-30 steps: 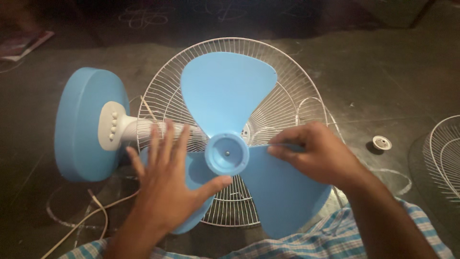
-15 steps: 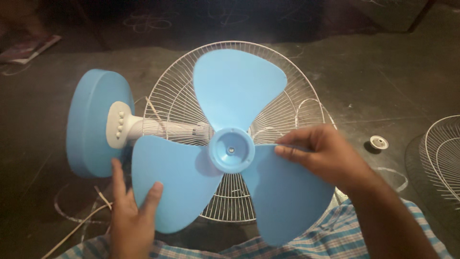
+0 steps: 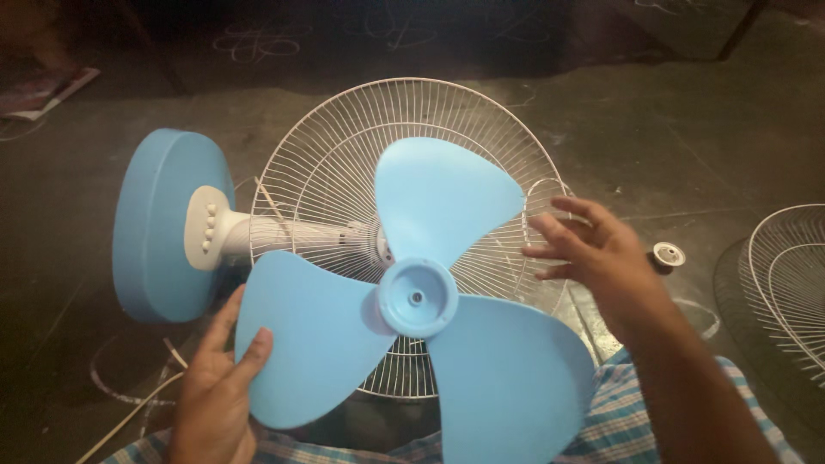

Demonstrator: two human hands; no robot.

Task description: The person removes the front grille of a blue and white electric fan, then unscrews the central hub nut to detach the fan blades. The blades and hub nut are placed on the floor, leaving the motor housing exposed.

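Fan blade point(image 3: 412, 301) sitting on the motor shaft before the rear grille point(image 3: 412, 146); left hand point(image 3: 215, 387) is gripping the lower-left lobe, right hand point(image 3: 593, 249) is hovering released; keeping the hub square should help seating

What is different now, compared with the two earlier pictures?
The right hand let go of the blade and now hangs open beside it. The left hand slid from over the hub to the lower-left blade's edge. The blade has turned slightly. The base, grille and cap stayed.
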